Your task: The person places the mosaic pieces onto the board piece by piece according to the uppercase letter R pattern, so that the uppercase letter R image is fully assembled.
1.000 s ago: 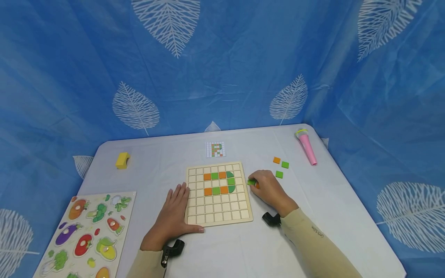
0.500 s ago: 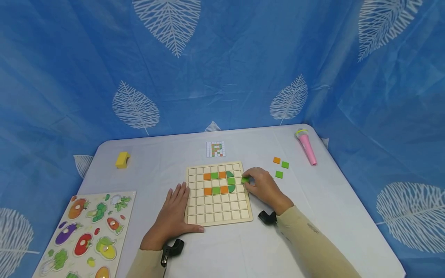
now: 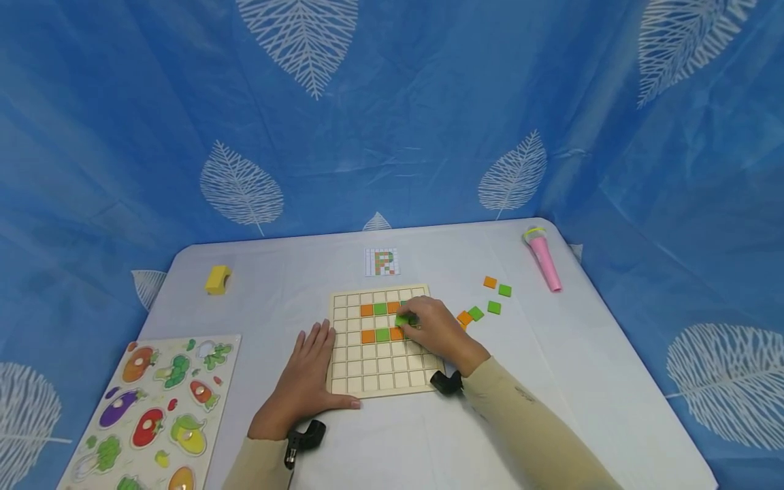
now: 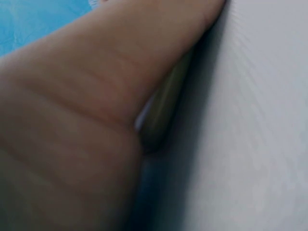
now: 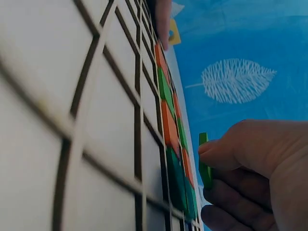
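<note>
A wooden grid board point(image 3: 382, 367) lies mid-table, with orange and green tiles set in two rows near its top. Flat on the table, my left hand point(image 3: 304, 378) rests against the board's left and lower edges, fingers spread. My right hand point(image 3: 442, 330) is over the upper right of the board and pinches a green square tile point(image 5: 205, 161) between thumb and fingers. In the right wrist view that tile is held on edge, apart from the board. The right hand hides the tiles at the right end of the rows in the head view.
Loose orange and green tiles point(image 3: 494, 307) lie right of the board. A pattern card point(image 3: 382, 262) is behind it. A pink microphone point(image 3: 544, 262) stands off at the far right, a yellow block point(image 3: 217, 280) at the far left, and a vegetable puzzle point(image 3: 211, 381) at the near left.
My right hand has moved left from beside the board to above it, carrying the green tile. Loose tiles it covered before now show on the table. The left hand stays in place.
</note>
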### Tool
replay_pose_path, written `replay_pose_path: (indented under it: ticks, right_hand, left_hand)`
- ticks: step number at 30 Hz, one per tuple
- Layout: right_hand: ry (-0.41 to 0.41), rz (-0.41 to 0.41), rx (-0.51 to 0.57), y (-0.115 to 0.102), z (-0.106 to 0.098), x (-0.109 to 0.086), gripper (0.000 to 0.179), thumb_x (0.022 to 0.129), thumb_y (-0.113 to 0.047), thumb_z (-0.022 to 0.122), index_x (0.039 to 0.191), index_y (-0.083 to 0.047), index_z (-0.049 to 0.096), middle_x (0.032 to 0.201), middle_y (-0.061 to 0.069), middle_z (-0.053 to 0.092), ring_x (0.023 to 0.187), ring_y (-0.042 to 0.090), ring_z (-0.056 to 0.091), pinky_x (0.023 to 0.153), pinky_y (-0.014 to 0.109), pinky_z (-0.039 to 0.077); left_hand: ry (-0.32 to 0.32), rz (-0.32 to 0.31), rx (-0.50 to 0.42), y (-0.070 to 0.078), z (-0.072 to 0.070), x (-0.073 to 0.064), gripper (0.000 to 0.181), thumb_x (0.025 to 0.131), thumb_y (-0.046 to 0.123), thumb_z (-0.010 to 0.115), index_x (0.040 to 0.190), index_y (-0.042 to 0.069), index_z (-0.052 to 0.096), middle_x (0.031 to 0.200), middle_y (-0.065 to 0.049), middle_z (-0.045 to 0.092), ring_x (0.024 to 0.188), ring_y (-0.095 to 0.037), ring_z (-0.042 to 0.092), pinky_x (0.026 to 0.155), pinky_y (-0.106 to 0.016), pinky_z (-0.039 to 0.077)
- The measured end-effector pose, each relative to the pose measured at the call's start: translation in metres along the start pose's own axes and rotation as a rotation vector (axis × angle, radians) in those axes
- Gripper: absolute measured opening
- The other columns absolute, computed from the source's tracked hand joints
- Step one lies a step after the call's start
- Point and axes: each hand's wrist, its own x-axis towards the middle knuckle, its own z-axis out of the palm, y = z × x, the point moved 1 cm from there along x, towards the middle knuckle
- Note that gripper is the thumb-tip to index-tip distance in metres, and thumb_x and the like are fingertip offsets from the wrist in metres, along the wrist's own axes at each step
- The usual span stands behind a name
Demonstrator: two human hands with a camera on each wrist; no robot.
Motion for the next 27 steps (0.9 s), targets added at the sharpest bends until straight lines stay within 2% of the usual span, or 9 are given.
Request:
replay_pose_path:
  ticks: [8,14,21,27]
  right_hand:
    - [-0.097,-0.016,-0.002,-0.019,0.017,0.020,0.018,0.094,-0.007,0.081,0.112,-0.007,0.078,0.111,0.001,0.074,0.106,0.017,0.067,0.093,0.035,0.055]
    - [-0.164,-0.041,-0.044,-0.032,0.030,0.037,0.018,0.096,-0.008,0.079,0.115,-0.007,0.079,0.114,0.002,0.075,0.112,0.018,0.068,0.100,0.035,0.053]
    - [-0.126,-0.087,-0.079,-0.039,0.040,0.046,0.015,0.094,-0.002,0.081,0.107,-0.007,0.082,0.105,0.001,0.077,0.103,0.018,0.069,0.092,0.030,0.056]
    - [-0.112,-0.060,-0.068,-0.040,0.042,0.045,0.013,0.093,-0.005,0.082,0.106,-0.008,0.082,0.104,0.001,0.077,0.102,0.018,0.069,0.092,0.031,0.056]
  left_hand:
    - [0.020,0.018,-0.004,-0.001,-0.001,0.001,0.155,0.059,0.100,0.066,0.164,-0.006,0.023,0.172,-0.022,0.017,0.158,-0.037,0.010,0.125,-0.057,0.007]
    - [0.024,0.029,-0.009,-0.003,0.000,0.001,0.153,0.061,0.099,0.065,0.164,-0.006,0.024,0.172,-0.022,0.017,0.158,-0.038,0.010,0.125,-0.058,0.007]
    - [0.042,0.043,-0.020,-0.004,0.003,0.001,0.152,0.061,0.098,0.067,0.163,-0.007,0.026,0.171,-0.023,0.018,0.158,-0.039,0.012,0.125,-0.059,0.008]
    - [0.044,0.046,-0.013,-0.004,0.003,0.000,0.152,0.061,0.098,0.067,0.163,-0.007,0.025,0.171,-0.023,0.018,0.158,-0.040,0.012,0.125,-0.059,0.008]
